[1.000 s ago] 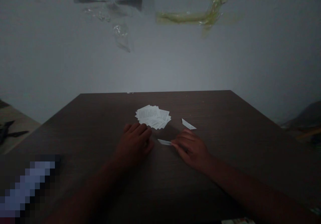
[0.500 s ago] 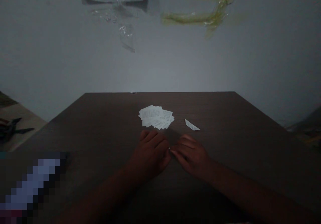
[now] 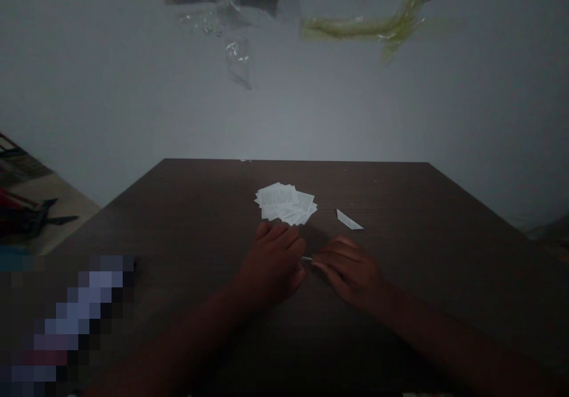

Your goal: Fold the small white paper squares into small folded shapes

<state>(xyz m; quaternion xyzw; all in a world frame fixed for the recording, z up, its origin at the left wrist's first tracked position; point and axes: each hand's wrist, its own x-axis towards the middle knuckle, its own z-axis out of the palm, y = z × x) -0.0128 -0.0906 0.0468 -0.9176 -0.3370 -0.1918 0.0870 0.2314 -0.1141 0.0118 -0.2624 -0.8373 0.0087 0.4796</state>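
Note:
Both my hands rest on a dark wooden table (image 3: 186, 219). My left hand (image 3: 272, 263) lies palm down and covers most of a small folded paper strip (image 3: 306, 259); only a sliver of it shows between my hands. The fingertips of my right hand (image 3: 349, 269) touch the strip's other end. Just beyond my left fingers lies a fanned pile of small printed paper slips (image 3: 287, 204). A second folded white strip (image 3: 349, 220) lies apart, beyond my right hand.
A pale wall stands behind the table, with clear plastic wrap (image 3: 237, 59) and yellowish tape (image 3: 368, 26) stuck on it. A blurred-out patch (image 3: 66, 320) covers the table's near left. Dark tools (image 3: 31, 219) lie on a surface at far left.
My left hand slid right from beside the paper pile onto the strip, which is now almost covered. My right hand stayed on the strip's end.

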